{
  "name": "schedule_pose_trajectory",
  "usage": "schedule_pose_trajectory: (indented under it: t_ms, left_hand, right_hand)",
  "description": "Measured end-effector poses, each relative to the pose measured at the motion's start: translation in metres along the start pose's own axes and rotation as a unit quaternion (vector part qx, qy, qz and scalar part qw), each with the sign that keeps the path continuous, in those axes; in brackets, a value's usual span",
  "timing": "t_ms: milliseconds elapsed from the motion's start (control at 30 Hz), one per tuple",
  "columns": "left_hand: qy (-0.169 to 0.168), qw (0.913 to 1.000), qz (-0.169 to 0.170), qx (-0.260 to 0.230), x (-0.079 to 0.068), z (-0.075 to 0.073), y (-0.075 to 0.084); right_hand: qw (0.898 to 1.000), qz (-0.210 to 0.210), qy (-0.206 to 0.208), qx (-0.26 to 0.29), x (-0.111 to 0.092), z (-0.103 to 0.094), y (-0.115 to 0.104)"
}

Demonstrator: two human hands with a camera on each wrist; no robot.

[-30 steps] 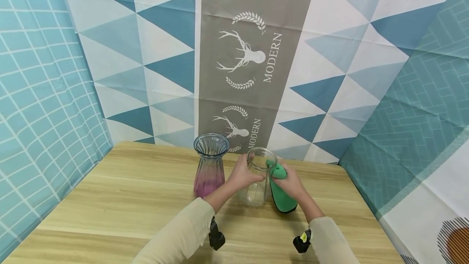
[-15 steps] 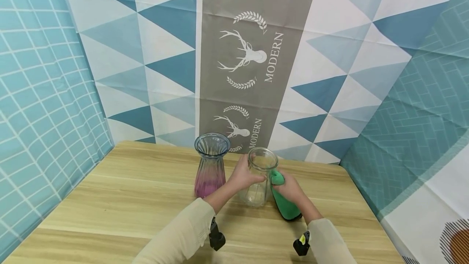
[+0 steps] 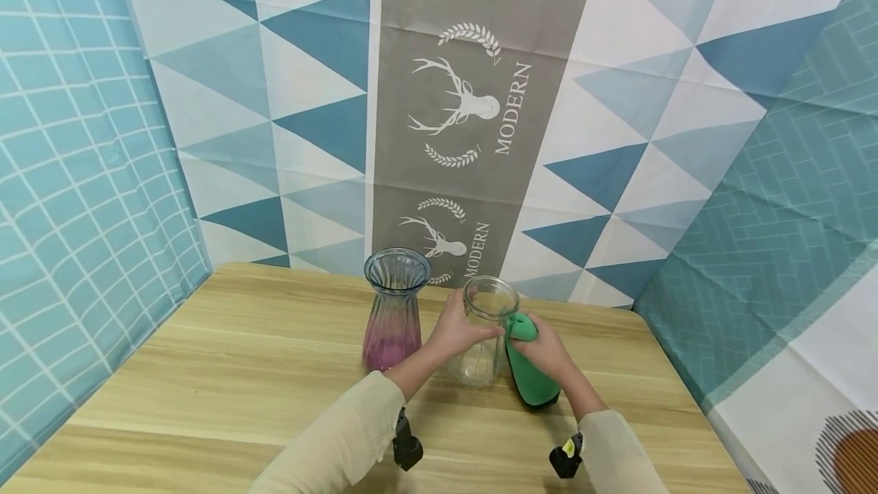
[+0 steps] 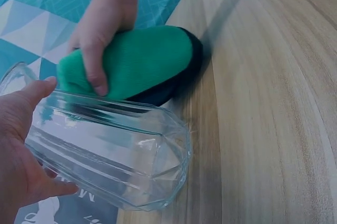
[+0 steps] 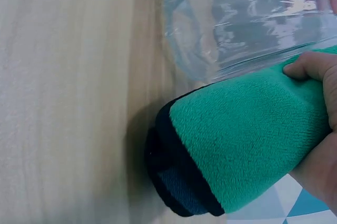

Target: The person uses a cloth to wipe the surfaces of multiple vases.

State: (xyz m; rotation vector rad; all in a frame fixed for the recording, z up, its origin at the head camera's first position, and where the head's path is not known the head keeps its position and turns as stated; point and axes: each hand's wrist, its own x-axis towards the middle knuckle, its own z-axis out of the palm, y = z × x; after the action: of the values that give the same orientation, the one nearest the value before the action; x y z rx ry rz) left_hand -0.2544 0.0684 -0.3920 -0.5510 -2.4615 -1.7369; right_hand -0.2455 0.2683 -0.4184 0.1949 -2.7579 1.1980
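Observation:
A clear ribbed glass vase (image 3: 478, 367) stands upright on the wooden table. My left hand (image 3: 459, 332) holds it around its upper part from the left, thumb and fingers on either side, as the left wrist view of the vase (image 4: 116, 145) shows. On the vase's right, my right hand (image 3: 546, 347) grips a folded green cloth (image 3: 533, 381) with a dark edge, its lower end hanging by the tabletop. In the right wrist view, the cloth (image 5: 247, 129) lies along the glass side, and my thumb presses into the fabric.
A ribbed vase (image 3: 392, 326), blue-grey above and pink below, stands just left of my left hand. The wooden table (image 3: 206, 372) ends at a patterned backdrop (image 3: 439, 113) behind, with tiled-print sheets on both sides.
My right hand and the cloth have shifted slightly: away from the vase at half a second ago, then back toward it. The cloth near the rim sits lower. My left hand and the vase stay put.

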Motion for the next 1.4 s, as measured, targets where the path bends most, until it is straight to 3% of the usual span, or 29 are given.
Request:
schedule_pose_trajectory:
  t_ms: [333,533,667,833,1067,1400]
  left_hand:
    - [0.011,0.9998,0.017,-0.007,0.0,0.001,0.002]
    - [-0.002,1.0,0.003,-0.002,0.003,0.001,0.003]
    - [-0.005,0.9999,0.004,0.01,0.003,0.002,0.003]
    - [0.004,0.9994,0.029,0.018,0.003,0.003,0.003]
    - [-0.008,1.0,0.004,-0.001,0.006,0.004,0.001]
    - [-0.008,0.9999,0.001,-0.014,0.004,0.004,0.001]
  right_hand:
    - [0.998,-0.026,0.033,0.048,0.004,-0.01,-0.013]
    - [0.997,-0.037,0.041,0.049,0.005,-0.016,-0.018]
    - [0.998,-0.045,0.028,0.041,0.003,-0.017,-0.019]
    - [0.996,-0.065,0.01,0.055,0.002,-0.014,-0.016]
    - [0.998,-0.055,-0.003,0.024,0.002,-0.008,-0.01]
    - [0.998,-0.051,-0.025,0.012,0.002,0.0,0.003]
